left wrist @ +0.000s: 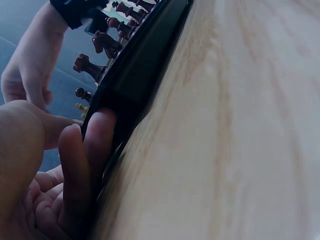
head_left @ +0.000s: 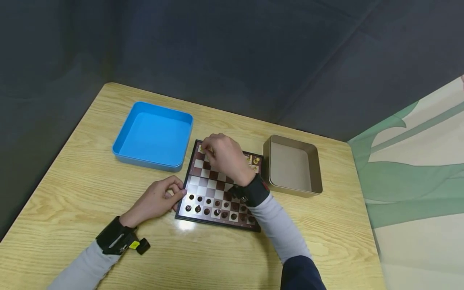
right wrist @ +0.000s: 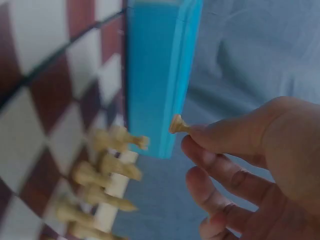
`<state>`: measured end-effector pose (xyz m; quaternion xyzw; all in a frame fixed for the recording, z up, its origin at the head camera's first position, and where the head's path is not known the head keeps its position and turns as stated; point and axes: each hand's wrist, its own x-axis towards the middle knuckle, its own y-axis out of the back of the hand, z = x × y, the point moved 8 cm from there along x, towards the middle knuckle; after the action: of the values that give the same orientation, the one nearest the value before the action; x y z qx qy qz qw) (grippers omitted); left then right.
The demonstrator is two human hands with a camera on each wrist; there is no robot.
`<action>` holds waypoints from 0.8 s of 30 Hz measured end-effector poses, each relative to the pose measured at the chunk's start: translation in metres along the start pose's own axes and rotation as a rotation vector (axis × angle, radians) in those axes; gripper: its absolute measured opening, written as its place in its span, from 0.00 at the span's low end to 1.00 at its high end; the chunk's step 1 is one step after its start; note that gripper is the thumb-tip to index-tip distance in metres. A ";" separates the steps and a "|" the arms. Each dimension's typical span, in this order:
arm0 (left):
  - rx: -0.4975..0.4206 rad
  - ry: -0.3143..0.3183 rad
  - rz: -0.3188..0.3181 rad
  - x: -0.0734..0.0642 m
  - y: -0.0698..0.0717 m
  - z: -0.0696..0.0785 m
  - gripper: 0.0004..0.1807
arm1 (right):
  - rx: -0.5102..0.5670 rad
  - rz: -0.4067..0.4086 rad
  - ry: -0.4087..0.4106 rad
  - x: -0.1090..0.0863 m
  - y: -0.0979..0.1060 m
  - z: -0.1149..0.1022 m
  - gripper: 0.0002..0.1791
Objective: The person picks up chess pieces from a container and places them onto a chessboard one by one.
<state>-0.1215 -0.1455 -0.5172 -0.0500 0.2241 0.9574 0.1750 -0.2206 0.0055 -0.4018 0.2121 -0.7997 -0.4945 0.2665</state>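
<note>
The chessboard (head_left: 203, 182) lies on the table, its dark pieces (head_left: 197, 209) standing in two rows along the near side. At its left edge, my left hand (head_left: 159, 199) grips the rim between thumb and fingers; the fingers (left wrist: 99, 137) show against the board's dark side. Over the far left part of the board, my right hand (head_left: 228, 158) pinches a pale chess piece (right wrist: 177, 124), apparently a pawn, between thumb and index finger. The piece is tilted, base away from the fingertips. Several pale pieces (right wrist: 117, 167) stand along the far side, partly hidden by this hand in the head view.
A shallow blue tray (head_left: 156, 137) sits left of the board's far half. Close to the right edge stands a brown metal tin (head_left: 290, 165). The wooden table (head_left: 203, 257) extends in front, and a dark curtain (head_left: 232, 60) hangs behind it.
</note>
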 end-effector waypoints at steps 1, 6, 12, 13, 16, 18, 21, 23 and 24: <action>0.001 -0.004 0.001 0.000 0.000 0.000 0.13 | -0.005 -0.006 0.000 0.000 -0.004 0.001 0.07; 0.011 -0.012 0.001 -0.001 -0.001 0.001 0.14 | -0.016 -0.027 -0.009 0.001 -0.021 0.005 0.09; 0.024 -0.004 0.001 0.000 -0.002 0.001 0.13 | -0.012 -0.048 -0.020 0.001 -0.030 0.008 0.12; 0.024 -0.003 -0.001 0.000 -0.002 0.001 0.13 | -0.010 -0.049 -0.027 0.000 -0.030 0.009 0.12; 0.024 -0.005 -0.007 0.002 -0.003 0.001 0.12 | -0.005 -0.051 -0.044 -0.002 -0.031 0.011 0.12; 0.025 0.001 -0.004 0.002 -0.003 0.002 0.12 | 0.002 -0.054 -0.047 -0.002 -0.031 0.012 0.11; 0.030 0.008 -0.007 0.002 -0.003 0.002 0.11 | 0.009 -0.056 -0.045 -0.002 -0.030 0.013 0.11; 0.037 0.015 -0.005 0.002 -0.004 0.001 0.10 | 0.017 -0.052 -0.044 -0.003 -0.028 0.013 0.10; 0.039 0.016 -0.004 0.002 -0.004 0.000 0.09 | 0.021 -0.048 -0.044 -0.003 -0.027 0.013 0.10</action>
<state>-0.1224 -0.1416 -0.5186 -0.0545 0.2440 0.9521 0.1762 -0.2247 0.0043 -0.4315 0.2233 -0.8050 -0.4970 0.2348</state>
